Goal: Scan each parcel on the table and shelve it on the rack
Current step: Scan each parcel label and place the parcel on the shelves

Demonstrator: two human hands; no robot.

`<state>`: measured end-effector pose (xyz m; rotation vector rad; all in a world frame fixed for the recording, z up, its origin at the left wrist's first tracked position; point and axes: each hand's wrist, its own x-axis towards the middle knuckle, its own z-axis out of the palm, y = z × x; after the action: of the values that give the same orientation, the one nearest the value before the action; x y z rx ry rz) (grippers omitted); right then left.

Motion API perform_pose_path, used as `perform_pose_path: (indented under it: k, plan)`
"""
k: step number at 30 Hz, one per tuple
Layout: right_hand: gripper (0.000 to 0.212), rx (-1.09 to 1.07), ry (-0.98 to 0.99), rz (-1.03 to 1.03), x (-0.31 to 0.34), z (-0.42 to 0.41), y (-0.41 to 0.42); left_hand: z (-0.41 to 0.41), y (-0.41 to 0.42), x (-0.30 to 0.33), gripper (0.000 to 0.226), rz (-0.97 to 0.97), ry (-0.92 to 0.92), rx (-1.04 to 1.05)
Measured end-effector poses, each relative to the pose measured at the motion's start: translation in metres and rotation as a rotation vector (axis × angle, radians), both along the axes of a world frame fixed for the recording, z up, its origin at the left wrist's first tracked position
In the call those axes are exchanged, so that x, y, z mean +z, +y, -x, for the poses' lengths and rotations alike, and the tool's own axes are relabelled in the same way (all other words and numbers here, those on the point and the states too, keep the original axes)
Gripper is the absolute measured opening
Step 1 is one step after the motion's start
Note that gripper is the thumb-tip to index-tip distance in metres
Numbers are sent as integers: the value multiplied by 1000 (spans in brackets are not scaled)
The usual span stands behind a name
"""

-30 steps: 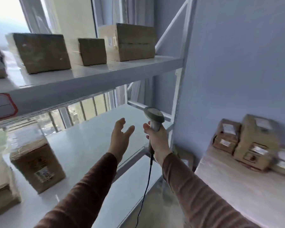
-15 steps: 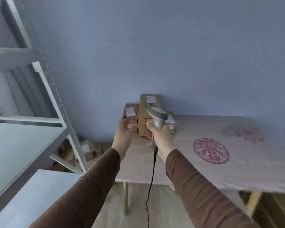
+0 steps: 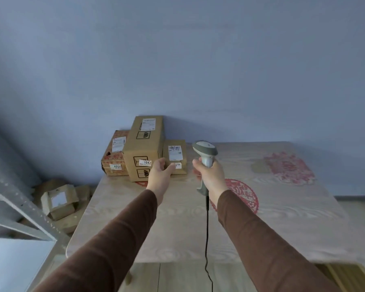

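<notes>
Cardboard parcels sit at the table's [image 3: 177, 224] far left corner against the wall: tall box [image 3: 144, 148] in the middle, red-printed box [image 3: 114, 154] on its left, small box [image 3: 177, 155] on its right. Left hand [image 3: 160, 172] touches the small box's front, fingers loosely curled, grip unclear. Right hand [image 3: 209, 172] grips the scanner [image 3: 204, 153] handle, head aimed at the parcels. Rack [image 3: 19, 207] at left.

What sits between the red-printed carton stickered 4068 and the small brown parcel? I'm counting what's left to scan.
In the head view, one tall brown cardboard box stickered 1042 stands between the red-printed carton and the small brown parcel.
</notes>
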<state>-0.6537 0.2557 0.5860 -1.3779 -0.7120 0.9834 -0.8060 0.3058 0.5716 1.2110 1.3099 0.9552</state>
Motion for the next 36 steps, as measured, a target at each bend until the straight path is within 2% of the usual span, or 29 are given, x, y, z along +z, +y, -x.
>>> perform_pose_path:
  k: [5, 10, 20, 28, 32, 36]
  plan:
    - [13, -16, -13, 58, -25, -28, 53, -29, 55, -30, 74, 70, 15, 17]
    - [11, -6, -85, 93, -52, -39, 116, -52, 114, -54, 60, 80, 66, 43]
    - [24, -48, -68, 234, -122, -51, 228, -81, 225, -112, 69, 124, 219, 76]
    - [27, 10, -44, 355, -170, -64, 281, -95, 267, -150, 80, 192, 362, 86]
    - [27, 51, -47, 401, -195, -69, 298, -106, 274, -162, 78, 174, 517, 140]
    - [27, 65, -66, 400, -210, -84, 305, -117, 281, -165, 75, 207, 591, 179]
